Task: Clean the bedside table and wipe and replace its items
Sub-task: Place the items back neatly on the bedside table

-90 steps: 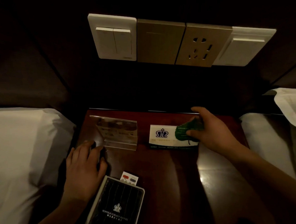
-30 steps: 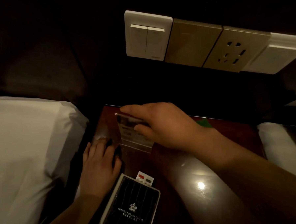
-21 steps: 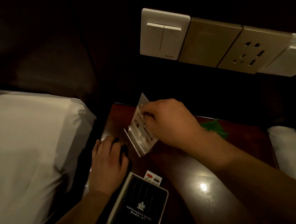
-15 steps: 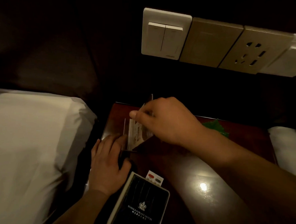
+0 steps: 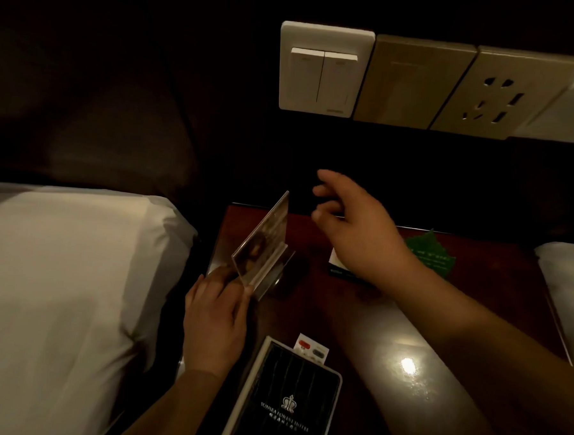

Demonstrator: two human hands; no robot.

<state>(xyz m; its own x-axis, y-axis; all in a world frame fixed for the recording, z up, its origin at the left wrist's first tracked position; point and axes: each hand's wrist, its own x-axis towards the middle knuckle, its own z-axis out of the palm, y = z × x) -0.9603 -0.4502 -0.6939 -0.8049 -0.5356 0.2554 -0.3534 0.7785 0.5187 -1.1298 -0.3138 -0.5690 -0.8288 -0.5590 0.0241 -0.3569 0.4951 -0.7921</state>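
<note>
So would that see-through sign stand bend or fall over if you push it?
The stand looks like stiff clear plastic, so probably no bending. It is tall on a narrow foot and tilted now, steadied by the left hand, so a push could tip it. Its glossy faces may be slippery.

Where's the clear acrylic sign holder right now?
In the head view, the acrylic sign holder is at the bedside table's left edge, tilted, held at its lower corner by the left hand, beside the white pillow.

One head-worn camera looks steeply down, close over the bedside table (image 5: pixel 472 327) toward the wall.
</note>
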